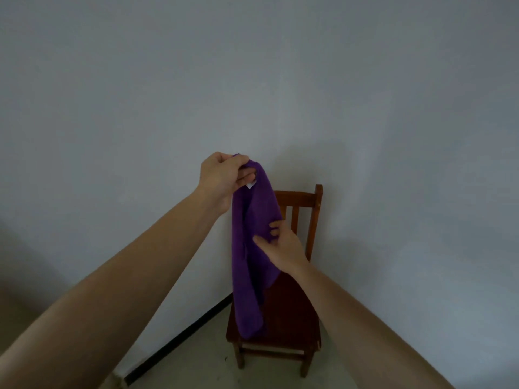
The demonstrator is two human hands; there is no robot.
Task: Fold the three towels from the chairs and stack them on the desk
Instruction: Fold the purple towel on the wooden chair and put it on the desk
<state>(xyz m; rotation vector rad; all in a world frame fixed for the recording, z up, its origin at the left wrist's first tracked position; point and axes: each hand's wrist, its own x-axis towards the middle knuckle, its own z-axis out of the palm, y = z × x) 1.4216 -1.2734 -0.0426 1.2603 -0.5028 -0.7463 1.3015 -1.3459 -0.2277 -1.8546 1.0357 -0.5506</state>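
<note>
Currently the left hand (222, 178) is raised, fingers pinched closed on the top end of a purple towel (247, 262), which hangs down long and bunched in front of a wooden chair (283, 315). Small white tag (250, 185) shows just under the left fingers. Right hand (280, 242) sits lower, thumb and fingers closed on the towel's right edge about midway down. Towel's bottom end hangs over the chair seat; contact with the seat unclear. Chair stands against a plain wall (280, 80), pale floor (202, 360) below.
</note>
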